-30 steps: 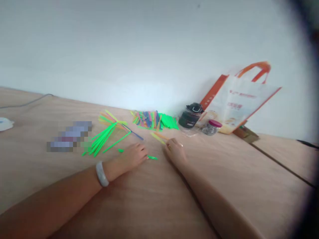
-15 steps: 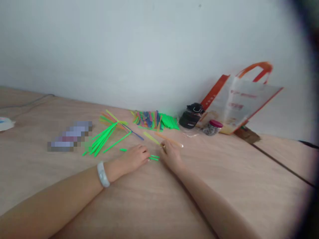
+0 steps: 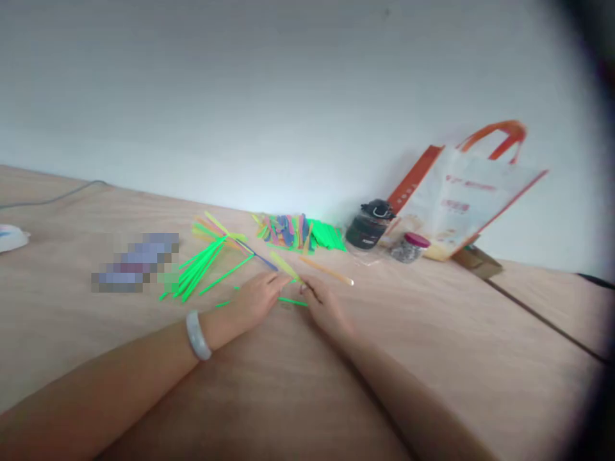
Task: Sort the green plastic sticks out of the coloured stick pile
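Note:
My right hand [image 3: 323, 299] is closed on a yellow propeller blade [image 3: 279, 262], a flat plastic strip slanting up to the left from its fingertips. My left hand [image 3: 259, 294], with a pale bangle [image 3: 198, 335] on the wrist, is closed round a thin green stick. One end of that stick shows behind the hand; the other reaches the blade at my right fingertips. Whether stick and blade are joined I cannot tell. A second green stick [image 3: 293, 301] lies on the table, partly hidden under my left hand. An orange blade [image 3: 329, 270] rests just beyond my right hand.
Several green sticks with coloured blades [image 3: 199, 266] lie at left, beside a blurred-out object [image 3: 137, 262]. Along the wall are a pile of coloured blades [image 3: 286, 232], green sticks [image 3: 327, 234], a black bottle [image 3: 368, 227], a red-lidded jar [image 3: 409, 248] and a bag [image 3: 461, 198].
My left hand has lifted one of the two green sticks and brought its end to the yellow blade. My right hand has shifted slightly left with the blade.

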Demonstrator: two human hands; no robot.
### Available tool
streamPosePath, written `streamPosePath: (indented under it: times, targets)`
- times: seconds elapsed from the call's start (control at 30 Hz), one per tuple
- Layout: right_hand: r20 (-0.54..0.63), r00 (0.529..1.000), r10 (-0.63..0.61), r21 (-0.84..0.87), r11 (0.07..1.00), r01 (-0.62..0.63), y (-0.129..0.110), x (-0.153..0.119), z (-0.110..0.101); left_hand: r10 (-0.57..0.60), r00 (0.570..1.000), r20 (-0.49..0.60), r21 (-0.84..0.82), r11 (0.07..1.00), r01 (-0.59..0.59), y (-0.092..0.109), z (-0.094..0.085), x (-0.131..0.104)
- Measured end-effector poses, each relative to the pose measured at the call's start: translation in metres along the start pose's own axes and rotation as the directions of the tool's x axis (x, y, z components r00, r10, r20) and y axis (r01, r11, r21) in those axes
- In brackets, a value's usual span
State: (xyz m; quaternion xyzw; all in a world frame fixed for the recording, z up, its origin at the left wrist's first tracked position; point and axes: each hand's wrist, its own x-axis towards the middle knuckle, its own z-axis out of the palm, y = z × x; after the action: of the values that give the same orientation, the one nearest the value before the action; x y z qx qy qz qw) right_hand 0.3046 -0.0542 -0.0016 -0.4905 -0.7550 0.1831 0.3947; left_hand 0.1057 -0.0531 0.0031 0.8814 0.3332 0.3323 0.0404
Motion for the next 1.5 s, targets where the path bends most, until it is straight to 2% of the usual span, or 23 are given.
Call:
streamPosePath:
  times: [0.2,0.47,0.7,0.97,1.07,1.13,1.23,1.3,1.33,1.4,1.5]
  targets:
    - [0.028,0.999,0.026,0.098,0.995,-0.028,-0.012,-0.001,0.002,-0.075,0.997,0.029,0.004,0.997,0.075,0.002,-0.004,0.002]
    - [0.044,0.999,0.014,0.08,0.997,-0.017,-0.029,-0.007,0.003,-0.172,0.981,0.092,0.102,0.981,0.163,0.01,-0.012,0.002]
    - [0.008,0.999,-0.044,0.026,0.999,0.043,-0.031,-0.011,0.005,-0.153,0.984,0.09,0.149,0.979,0.138,0.013,-0.014,0.0]
    - [0.044,0.996,-0.079,-0.009,0.997,0.079,-0.033,-0.014,0.006,-0.111,0.988,0.109,0.191,0.977,0.089,0.013,-0.011,-0.003]
    - [0.034,0.997,-0.074,0.025,0.997,0.073,-0.036,-0.012,0.005,-0.099,0.99,0.102,0.211,0.975,0.076,0.016,-0.018,-0.001]
    - [0.003,0.998,-0.063,0.043,0.997,0.063,-0.035,-0.01,0.003,-0.091,0.994,0.053,0.251,0.965,0.075,0.015,-0.029,0.004]
    - [-0.061,0.998,-0.021,0.01,1.0,0.022,-0.025,-0.004,-0.003,-0.125,0.987,-0.102,0.34,0.928,0.152,0.001,-0.052,0.011]
    - [-0.101,0.995,0.003,-0.041,0.999,-0.008,-0.015,0.001,-0.008,-0.21,0.95,-0.231,0.381,0.879,0.287,-0.017,-0.067,0.014]
    - [-0.12,0.993,0.014,-0.067,0.998,-0.022,-0.009,0.003,-0.01,-0.25,0.933,-0.26,0.398,0.853,0.339,-0.027,-0.073,0.014]
    - [-0.146,0.989,0.01,-0.113,0.993,-0.026,0.0,0.008,-0.013,-0.335,0.897,-0.288,0.424,0.795,0.433,-0.046,-0.081,0.012]
    - [-0.146,0.989,-0.022,-0.183,0.983,-0.005,0.008,0.012,-0.017,-0.415,0.873,-0.256,0.475,0.733,0.487,-0.066,-0.085,0.006]
